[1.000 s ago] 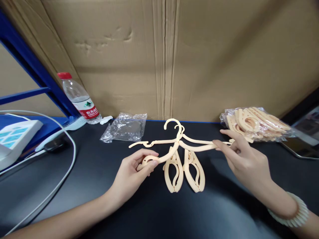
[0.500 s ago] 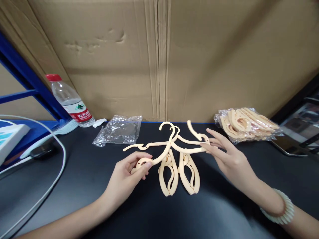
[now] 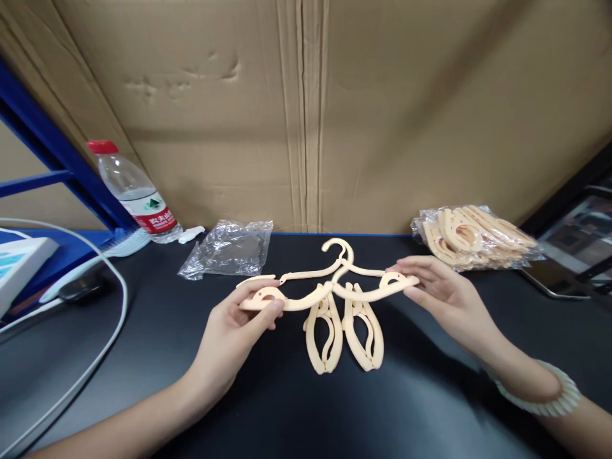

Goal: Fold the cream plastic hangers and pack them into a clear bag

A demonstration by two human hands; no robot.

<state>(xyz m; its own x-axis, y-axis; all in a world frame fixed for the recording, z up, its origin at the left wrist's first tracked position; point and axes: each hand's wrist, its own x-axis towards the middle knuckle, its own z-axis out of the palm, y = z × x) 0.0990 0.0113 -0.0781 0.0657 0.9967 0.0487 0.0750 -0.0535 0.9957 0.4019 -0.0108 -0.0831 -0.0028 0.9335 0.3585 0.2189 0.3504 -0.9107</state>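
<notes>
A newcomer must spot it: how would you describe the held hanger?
At the black table, find the left hand and right hand. The cream hanger spans between them, its arms spread. Unlike the folded hangers and the open hanger behind, it is held.

Some fingers of the left hand (image 3: 224, 338) are hidden behind the cream plastic hanger (image 3: 306, 301), which also covers the tops of two folded cream plastic hangers (image 3: 310, 338). The left edge cuts off a white box with blue panels (image 3: 29, 256). A dark-framed object (image 3: 586, 233) at right is cut off and blurred.
</notes>
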